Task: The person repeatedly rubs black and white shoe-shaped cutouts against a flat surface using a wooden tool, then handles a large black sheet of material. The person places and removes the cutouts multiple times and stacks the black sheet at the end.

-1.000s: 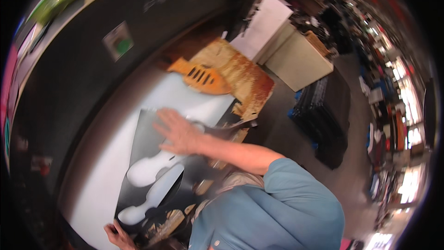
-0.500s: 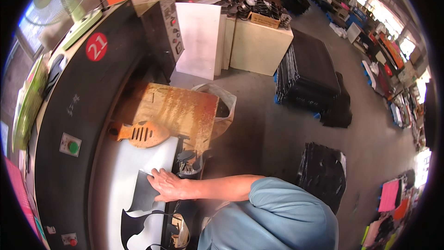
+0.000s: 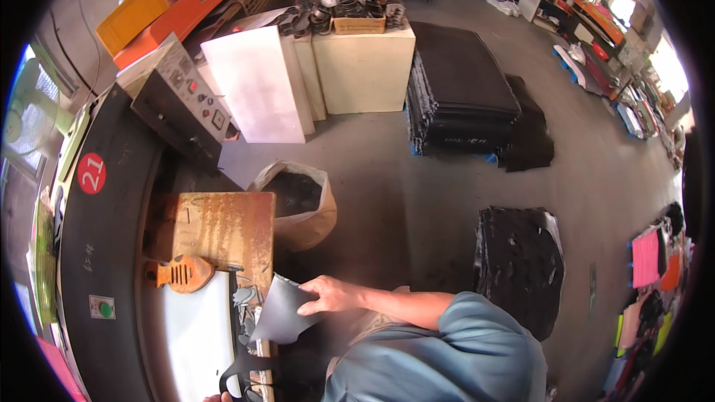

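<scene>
My right hand [image 3: 331, 295] reaches in from the right, its fingers and thumb pinching the edge of a dark grey, flexible sheet piece [image 3: 283, 309]. The piece hangs tilted over the right edge of the white board [image 3: 195, 327]. Below it lies a black cut-out strip [image 3: 242, 365] with curved edges; I cannot tell whether the two are joined. At the lower rim, only the fingertips of my left hand [image 3: 217, 397] show, beside the strip. Further up the board rests an orange-brown slotted paddle [image 3: 186, 274].
Left of the board stands a dark machine beam [image 3: 104, 216] with a green button [image 3: 106, 310]. A worn wooden table [image 3: 223, 223] lies beyond the board. An open sack [image 3: 305, 212] stands beside it. Stacked black sheets [image 3: 465, 89] and another black pile [image 3: 519, 272] are on the floor.
My right hand has lifted the grey sheet piece off the white board and drawn it right. The black strip has shifted toward the board's right edge. Left fingertips have appeared. The view has turned right.
</scene>
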Available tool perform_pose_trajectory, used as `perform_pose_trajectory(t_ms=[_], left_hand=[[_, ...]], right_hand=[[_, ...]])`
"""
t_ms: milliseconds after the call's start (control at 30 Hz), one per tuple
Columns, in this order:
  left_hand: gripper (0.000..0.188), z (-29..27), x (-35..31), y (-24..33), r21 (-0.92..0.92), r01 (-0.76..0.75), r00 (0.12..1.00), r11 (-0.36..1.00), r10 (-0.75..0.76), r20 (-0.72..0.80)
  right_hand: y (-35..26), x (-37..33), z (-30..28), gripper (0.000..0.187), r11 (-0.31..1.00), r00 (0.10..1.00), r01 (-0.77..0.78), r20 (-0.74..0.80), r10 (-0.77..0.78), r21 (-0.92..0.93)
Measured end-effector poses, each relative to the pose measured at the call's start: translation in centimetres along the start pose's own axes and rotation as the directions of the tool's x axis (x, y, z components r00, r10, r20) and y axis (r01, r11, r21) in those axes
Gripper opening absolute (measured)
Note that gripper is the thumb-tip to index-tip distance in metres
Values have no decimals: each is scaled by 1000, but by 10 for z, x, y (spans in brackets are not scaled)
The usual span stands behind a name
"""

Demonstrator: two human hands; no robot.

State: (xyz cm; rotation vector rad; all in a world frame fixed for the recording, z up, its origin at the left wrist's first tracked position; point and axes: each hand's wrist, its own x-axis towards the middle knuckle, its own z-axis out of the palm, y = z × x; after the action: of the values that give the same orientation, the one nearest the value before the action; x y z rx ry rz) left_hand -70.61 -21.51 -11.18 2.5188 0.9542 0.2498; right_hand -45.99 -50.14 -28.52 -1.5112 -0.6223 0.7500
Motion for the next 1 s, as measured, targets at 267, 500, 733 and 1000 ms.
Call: perform_pose_trajectory(t_ms=[267, 500, 733, 1000], left_hand=[[22, 56, 7, 60, -139, -166, 974, 976, 184, 132], [22, 142, 10, 51, -243, -576, 761, 780, 621, 188], [26, 209, -13, 0, -517, -481, 536, 708, 705, 465], [24, 229, -32, -39, -637, -348, 79, 688, 699, 711]], right_hand=[[-30, -118, -77, 28, 991, 897, 72, -428, -114, -113], [-29, -210, -53, 21, 871, 548, -142, -770, -326, -470], [-23, -294, 10, 18, 627, 405, -413, -750, -522, -660], [-44, -386, 56, 18, 819, 183, -186, -838, -514, -543]])
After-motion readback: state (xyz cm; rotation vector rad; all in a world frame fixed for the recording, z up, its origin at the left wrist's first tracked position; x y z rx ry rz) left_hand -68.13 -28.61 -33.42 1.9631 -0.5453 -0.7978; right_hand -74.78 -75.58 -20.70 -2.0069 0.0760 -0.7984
